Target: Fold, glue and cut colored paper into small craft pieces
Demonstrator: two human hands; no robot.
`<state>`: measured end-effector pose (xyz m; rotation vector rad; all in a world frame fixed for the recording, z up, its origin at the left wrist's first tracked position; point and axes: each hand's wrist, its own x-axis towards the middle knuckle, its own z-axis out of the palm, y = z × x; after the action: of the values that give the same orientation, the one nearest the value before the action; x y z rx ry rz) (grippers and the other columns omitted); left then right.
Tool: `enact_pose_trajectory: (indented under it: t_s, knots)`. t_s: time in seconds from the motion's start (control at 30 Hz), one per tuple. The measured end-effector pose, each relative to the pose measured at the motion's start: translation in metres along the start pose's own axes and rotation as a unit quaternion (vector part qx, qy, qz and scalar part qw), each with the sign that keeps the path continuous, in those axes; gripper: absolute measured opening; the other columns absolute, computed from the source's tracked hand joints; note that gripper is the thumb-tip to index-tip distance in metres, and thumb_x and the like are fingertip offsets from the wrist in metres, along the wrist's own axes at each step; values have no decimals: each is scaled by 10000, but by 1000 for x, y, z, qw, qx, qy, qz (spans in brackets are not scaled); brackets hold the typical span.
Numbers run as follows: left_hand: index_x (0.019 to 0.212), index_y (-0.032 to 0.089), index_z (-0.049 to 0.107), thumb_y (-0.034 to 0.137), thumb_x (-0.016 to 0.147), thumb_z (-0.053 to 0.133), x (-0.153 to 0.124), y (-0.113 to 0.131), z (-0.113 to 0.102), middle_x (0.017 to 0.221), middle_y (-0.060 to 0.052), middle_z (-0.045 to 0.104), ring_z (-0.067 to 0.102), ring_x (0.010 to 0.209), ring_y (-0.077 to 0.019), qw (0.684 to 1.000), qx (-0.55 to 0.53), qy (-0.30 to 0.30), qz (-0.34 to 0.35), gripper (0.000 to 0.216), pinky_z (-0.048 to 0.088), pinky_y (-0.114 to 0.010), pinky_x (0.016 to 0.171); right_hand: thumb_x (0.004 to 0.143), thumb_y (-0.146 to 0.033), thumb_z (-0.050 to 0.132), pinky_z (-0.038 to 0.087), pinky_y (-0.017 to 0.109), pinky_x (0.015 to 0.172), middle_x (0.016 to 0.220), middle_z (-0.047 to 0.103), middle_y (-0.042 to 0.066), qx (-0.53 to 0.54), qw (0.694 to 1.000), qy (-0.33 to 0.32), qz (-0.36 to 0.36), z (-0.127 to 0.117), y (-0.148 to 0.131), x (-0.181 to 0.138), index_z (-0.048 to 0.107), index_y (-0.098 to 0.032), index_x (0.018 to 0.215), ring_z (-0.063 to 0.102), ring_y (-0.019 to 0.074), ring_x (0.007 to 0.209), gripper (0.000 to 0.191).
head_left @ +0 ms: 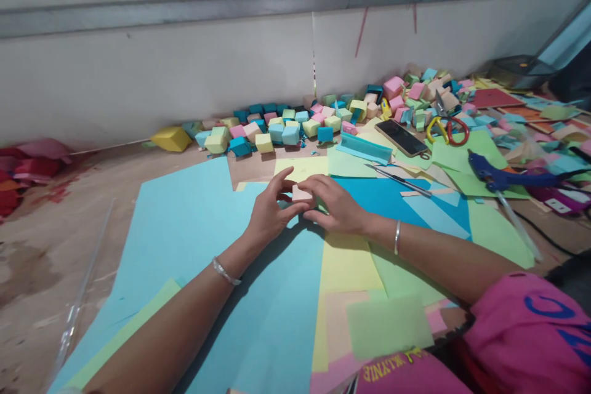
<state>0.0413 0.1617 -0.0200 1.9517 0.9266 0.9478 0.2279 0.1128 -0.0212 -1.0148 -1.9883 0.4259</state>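
A small pale pink paper cube (302, 194) is held up between both hands, above the large light blue paper sheet (184, 246). From the left, my left hand (276, 203) grips it with bent fingers and thumb. On the other side my right hand (336, 204) closes its fingers and thumb around the cube's right part. The fingers hide some of the cube's sides. Beneath the right forearm lie yellow paper (348, 261) and green paper sheets.
Several folded paper cubes (290, 133) are heaped along the wall. At right lie a phone (401, 138), scissors (447, 129), a pen (399, 180) and a blue glue gun (503, 177) with its cable. A clear ruler-like strip (85, 289) lies at left.
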Motion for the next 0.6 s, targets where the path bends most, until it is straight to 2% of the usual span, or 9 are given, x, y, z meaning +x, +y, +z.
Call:
enact_pose_trajectory:
  t_s: [0.07,0.13,0.27,0.33,0.43,0.5,0.6]
  knots:
    - [1336,249,458,324,780,719,0,-1,0,1091,-74,658,641,981,-202,1000,-26,2,-17,619,547,-370,818,844,-256,618,484,425,892,1117,612,110,17,999,8,51,1,0,0,560,-200,1164,563,241,1049,330]
    - [1304,234,483,375,813,684,1,-1,-1,1098,-89,657,644,1011,-219,998,-52,23,-27,549,545,-384,827,834,-258,627,520,392,813,1100,630,99,63,989,44,129,1,2,1,596,-207,1116,595,219,974,289]
    - [1229,205,532,420,806,685,1,3,-2,1082,-106,673,650,1008,-242,996,-25,69,-42,499,537,-413,836,766,-260,661,547,393,765,1002,668,61,166,944,120,259,1,7,3,632,-232,1034,628,193,859,271]
    - [1232,206,526,410,778,715,1,6,0,1063,-101,688,665,965,-245,997,-2,50,-57,532,537,-429,828,740,-273,682,545,407,788,966,673,47,198,930,136,279,2,7,4,631,-236,1007,632,190,855,274]
    - [1209,208,542,373,772,723,-1,11,5,937,-64,709,677,843,-218,997,-2,21,-81,501,539,-409,784,716,-279,698,545,389,800,1006,665,41,233,923,142,271,3,3,5,618,-240,1012,628,187,903,309]
    - [1180,208,559,337,766,723,-3,15,8,888,-44,696,667,787,-193,995,-28,19,-92,464,540,-371,735,706,-283,704,543,368,790,1001,661,35,254,918,143,269,4,0,5,610,-239,1021,624,182,907,332]
    - [1173,212,558,276,727,745,-5,19,11,926,-46,665,651,798,-181,990,-87,20,-108,488,538,-332,677,706,-306,714,527,347,786,979,660,30,295,898,158,285,4,-3,5,616,-226,1008,617,169,876,327]
